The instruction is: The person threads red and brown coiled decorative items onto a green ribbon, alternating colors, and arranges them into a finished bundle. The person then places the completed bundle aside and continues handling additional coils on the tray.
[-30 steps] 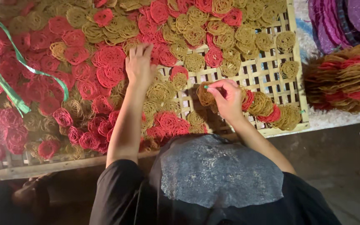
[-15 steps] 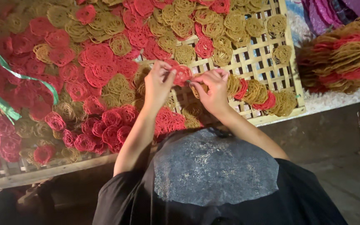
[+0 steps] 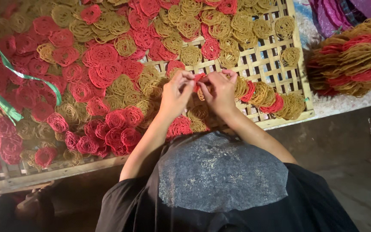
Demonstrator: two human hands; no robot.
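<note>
Both hands are meeting over the woven bamboo tray [image 3: 266, 64], the left hand [image 3: 176, 95] and right hand [image 3: 220, 91] together pinching a small red noodle coil [image 3: 199, 77] between their fingertips. Red and tan coils are lying all around them.

Warm, dim light here, brightest over the bamboo tray [image 3: 280, 51] at upper right and fading toward the left, where the red coils [image 3: 5, 129] sink into murky shadow. The bottom left corner goes almost black. Soft focus all over, with fine strands smearing together. The fingers [image 3: 185, 79] look slightly blurred. No glare. Tray edges bow a little toward the frame borders.
</note>
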